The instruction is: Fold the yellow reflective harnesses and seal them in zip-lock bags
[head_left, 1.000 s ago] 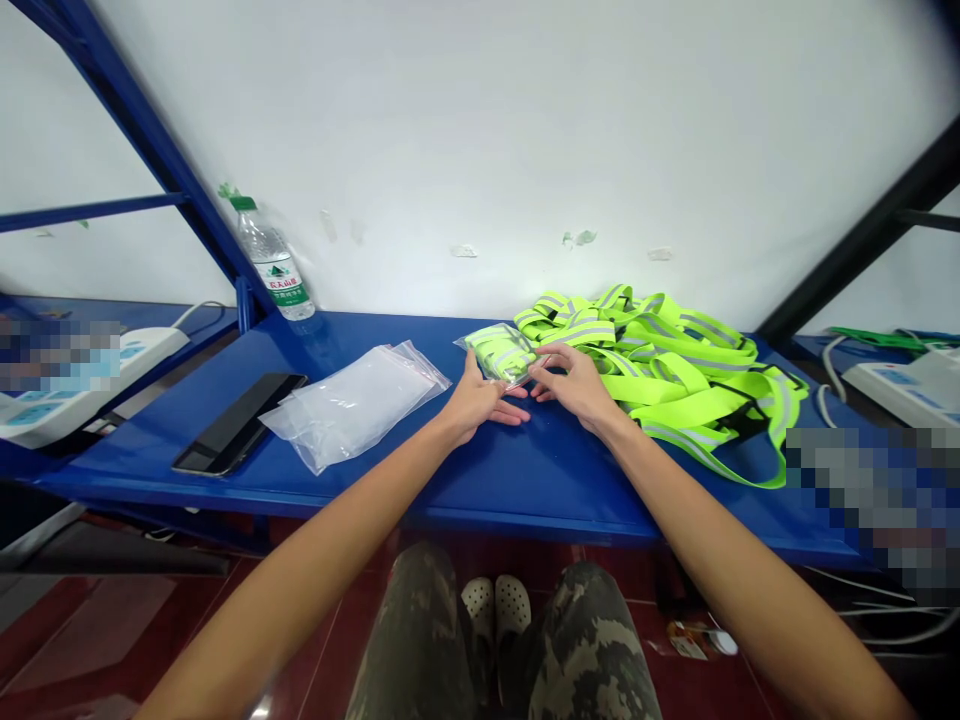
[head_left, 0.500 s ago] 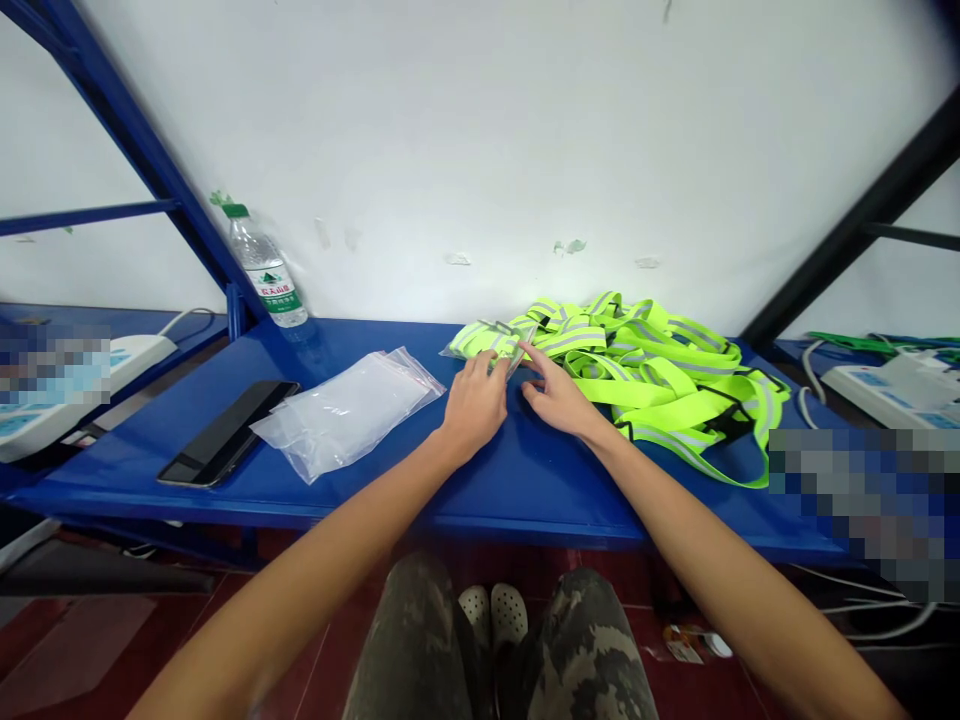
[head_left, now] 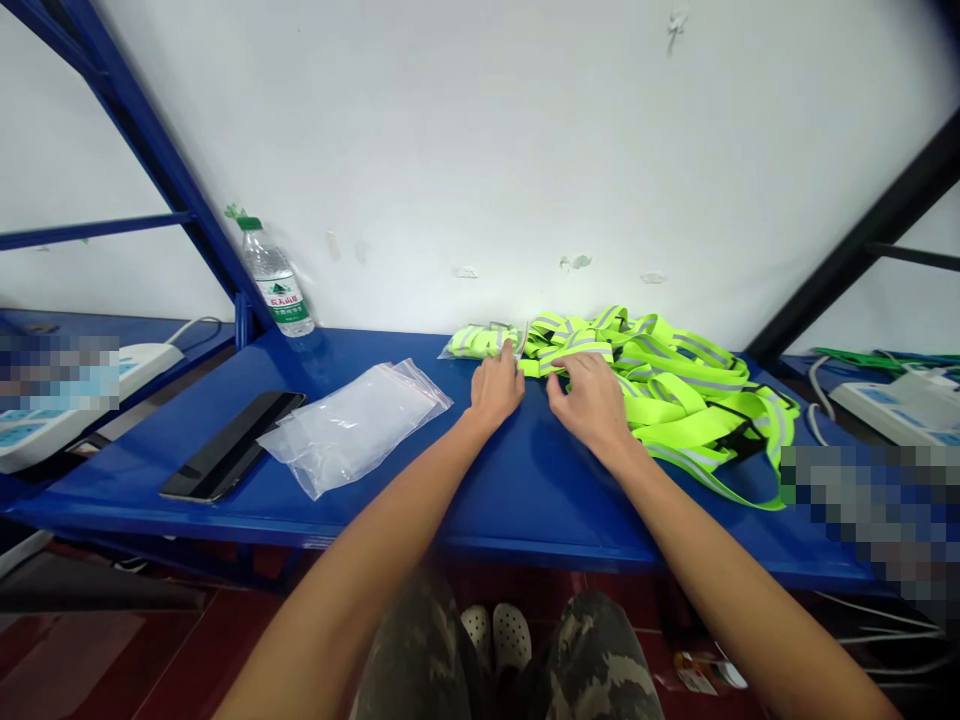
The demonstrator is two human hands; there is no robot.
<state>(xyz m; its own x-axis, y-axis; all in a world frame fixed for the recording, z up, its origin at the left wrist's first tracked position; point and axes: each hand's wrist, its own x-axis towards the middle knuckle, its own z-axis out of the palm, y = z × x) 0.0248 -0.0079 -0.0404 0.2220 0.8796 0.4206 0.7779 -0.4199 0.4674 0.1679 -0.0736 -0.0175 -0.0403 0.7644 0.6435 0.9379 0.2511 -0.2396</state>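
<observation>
A clear bag with a folded yellow-green strap inside (head_left: 480, 341) lies near the wall, at the left end of a heap of yellow-green reflective straps (head_left: 675, 375). My left hand (head_left: 496, 385) is at the bag's right edge, fingers bent together; what its fingertips hold, if anything, is hidden. Over the left part of the heap, my right hand (head_left: 592, 400) has its thumb apart from its curved fingers and touches the straps, without a visible grip. Flat clear plastic bags (head_left: 356, 425) lie left of my left hand.
A black phone (head_left: 232, 445) lies on the blue table (head_left: 517, 490), left of the flat bags. Against the wall stands a water bottle (head_left: 277, 285). Power strips (head_left: 900, 405) are beyond both ends, and a blue post (head_left: 150, 140) rises at the left.
My right hand has moved right, away from the bag and onto the strap heap. My left hand has shifted slightly right, and the bag now lies flatter. The view has tilted slightly.
</observation>
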